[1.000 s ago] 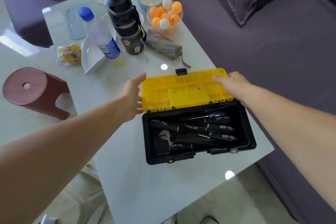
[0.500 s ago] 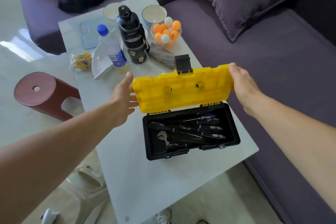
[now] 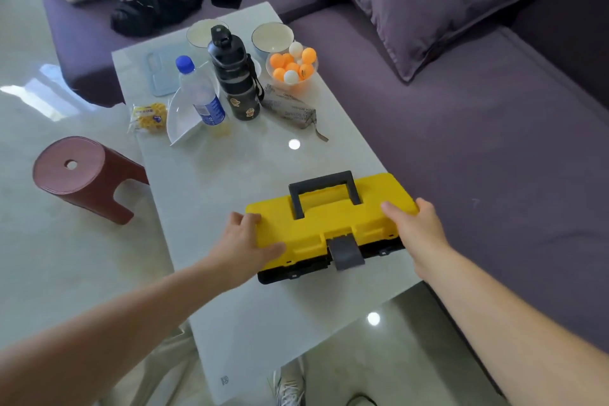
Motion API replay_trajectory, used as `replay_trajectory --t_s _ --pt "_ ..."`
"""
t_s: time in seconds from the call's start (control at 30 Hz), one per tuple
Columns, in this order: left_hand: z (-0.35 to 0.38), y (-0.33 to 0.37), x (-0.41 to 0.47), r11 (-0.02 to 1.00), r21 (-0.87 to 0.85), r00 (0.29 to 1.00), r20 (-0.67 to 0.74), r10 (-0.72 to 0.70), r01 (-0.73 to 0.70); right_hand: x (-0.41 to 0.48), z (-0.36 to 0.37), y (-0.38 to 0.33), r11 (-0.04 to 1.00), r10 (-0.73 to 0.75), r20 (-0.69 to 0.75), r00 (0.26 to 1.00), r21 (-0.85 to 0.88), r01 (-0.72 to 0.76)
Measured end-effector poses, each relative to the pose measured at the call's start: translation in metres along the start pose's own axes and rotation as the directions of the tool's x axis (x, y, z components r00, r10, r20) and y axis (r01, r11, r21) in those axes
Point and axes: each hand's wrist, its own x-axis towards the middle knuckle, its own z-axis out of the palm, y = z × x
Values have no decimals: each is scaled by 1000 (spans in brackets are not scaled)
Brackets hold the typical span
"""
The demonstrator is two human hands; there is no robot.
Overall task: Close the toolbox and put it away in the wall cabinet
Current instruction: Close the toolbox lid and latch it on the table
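While the toolbox [image 3: 329,227] rests at the bench [image 3: 230,175] right edge, left hand [image 3: 242,241] and right hand [image 3: 418,231] each grip one end.

Toolbox [image 3: 333,224]: yellow plastic lid, slight sheen. Table [image 3: 250,181]: glossy, smooth. Sofa [image 3: 461,142]: matt purple cloth.

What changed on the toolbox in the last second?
The yellow lid swung from lying open behind the black base, through upright, down onto it. The left hand and right hand followed it and now hold its two ends. The grey latch hangs in front; fastened or not, I cannot tell. The base, the black bottle and the bowl of balls stayed put on the table.
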Motion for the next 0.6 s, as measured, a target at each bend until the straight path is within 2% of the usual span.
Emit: replay_trajectory --t_s 0.1,0.2,0.33,0.47,0.53,0.6 --pt "8 2 6 946 313 993 -48 107 -87 3 1 14 1000 28 16 999 -4 -28" --pt "16 4 17 860 483 976 -41 212 -167 4 1 26 997 32 19 999 -77 -31" --pt "21 12 26 821 534 969 -13 247 -202 1 -2 35 993 39 32 999 -114 -35" --pt "19 13 28 776 591 960 -9 279 -220 -14 1 40 983 101 -180 978 -131 -126" --pt "17 16 29 755 612 951 -17 309 -235 -28 8 47 974 37 -305 952 -202 -103" --pt "16 21 33 729 614 924 2 381 -302 -46 17 56 973 -74 -322 944 -229 -2"
